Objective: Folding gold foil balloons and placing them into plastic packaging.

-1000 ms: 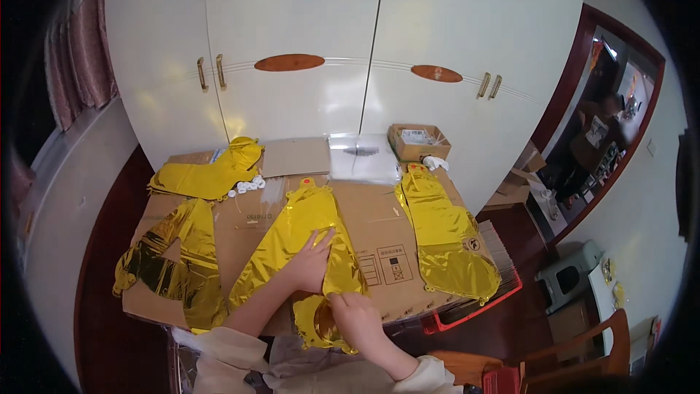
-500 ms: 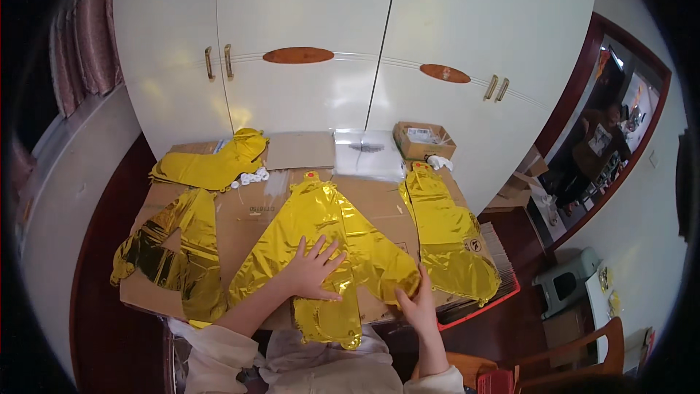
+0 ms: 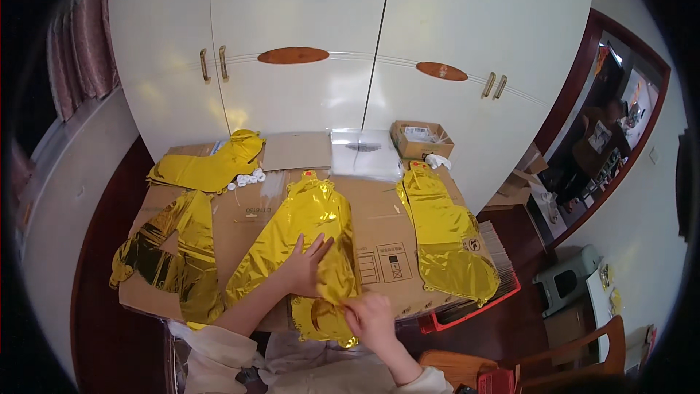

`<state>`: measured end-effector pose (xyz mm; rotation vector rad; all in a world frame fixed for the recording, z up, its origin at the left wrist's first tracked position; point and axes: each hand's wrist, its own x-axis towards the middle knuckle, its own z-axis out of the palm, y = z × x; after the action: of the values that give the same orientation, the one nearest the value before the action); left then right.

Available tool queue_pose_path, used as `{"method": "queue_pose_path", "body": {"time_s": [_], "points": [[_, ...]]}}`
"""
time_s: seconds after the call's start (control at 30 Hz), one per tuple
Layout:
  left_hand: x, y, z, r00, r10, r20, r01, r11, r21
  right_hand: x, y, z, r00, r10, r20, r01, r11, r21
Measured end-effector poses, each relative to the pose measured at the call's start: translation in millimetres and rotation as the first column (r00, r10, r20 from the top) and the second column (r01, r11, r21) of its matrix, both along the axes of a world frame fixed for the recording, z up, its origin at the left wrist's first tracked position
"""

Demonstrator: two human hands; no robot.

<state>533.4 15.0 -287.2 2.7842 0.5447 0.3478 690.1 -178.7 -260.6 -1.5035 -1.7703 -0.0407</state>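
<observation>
At frame centre, a flat gold foil balloon (image 3: 310, 237) is held down on the flattened brown cardboard sheet (image 3: 379, 211) covering the bench by the left hand (image 3: 305, 266), spread palm-down. Its lower edge is pinched by the right hand (image 3: 368, 315), apparently for folding. At upper right, a small open cardboard box (image 3: 421, 139) holds indistinct packets.

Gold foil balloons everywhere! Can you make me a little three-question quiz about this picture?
1. True or false: the left hand lies flat on the middle gold foil balloon.
2. What does the right hand pinch? A) the balloon's lower right edge B) the small cardboard box C) the white caps
3. What covers the tabletop under the balloons?

Key: 1 true; 2 A; 3 flattened cardboard.
</observation>
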Motion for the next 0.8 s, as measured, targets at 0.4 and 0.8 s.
{"method": "queue_pose_path", "body": {"time_s": [0.4, 0.8], "points": [[-3.4, -10.1, 19.8, 0.854, 0.443, 0.272, -0.225, 0.787, -0.575, -28.6, 19.7, -30.1, 0.993, 0.117, -0.031, -0.119, 0.99, -0.07], [-10.5, -10.2, 13.5, 0.892, 0.42, 0.167, -0.303, 0.83, -0.468, 54.8, 58.0, -37.0, 0.997, 0.073, 0.025, -0.069, 0.989, -0.131]]}}
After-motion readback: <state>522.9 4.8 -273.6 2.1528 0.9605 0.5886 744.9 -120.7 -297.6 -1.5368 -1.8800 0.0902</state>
